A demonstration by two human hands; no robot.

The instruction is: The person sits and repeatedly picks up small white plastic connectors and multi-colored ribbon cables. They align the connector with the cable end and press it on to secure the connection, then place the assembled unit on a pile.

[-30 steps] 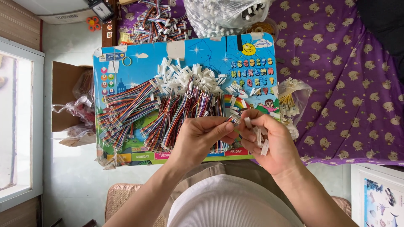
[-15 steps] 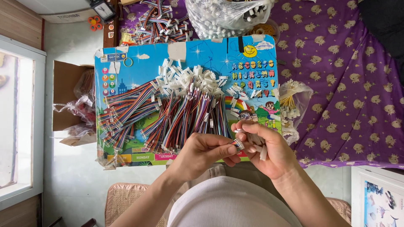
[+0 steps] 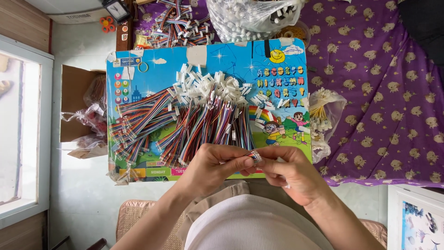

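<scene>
One view only — a head-worn camera looking almost straight down, close over the left hand (image 3: 210,164) and right hand (image 3: 291,173). It takes in the colourful board (image 3: 286,65), purple cloth (image 3: 388,102) and, likely, floor at the left — overexposed there.

board (image 3: 138,74): glossy printed card or plastic, you can see sheen and taped patches of matt paper
wire bundles (image 3: 203,125): smooth plastic-insulated ribbon wires, multicolour, slight gloss
connectors (image 3: 203,85): white moulded plastic, matt
piece in your fingers (image 3: 255,157): striped wires, small end part; material too small to tell
bag top (image 3: 249,18): clear thin plastic film, crinkled, shiny
bag right (image 3: 326,115): same clear film, yellowish parts inside
cloth (image 3: 384,92): purple printed fabric, matt, soft creases
box (image 3: 74,106): brown corrugated cardboard, matt
floor (image 3: 78,194): pale smooth surface
your top (image 3: 249,227): white ribbed knit
cushion (image 3: 134,217): woven, rough texture
</scene>
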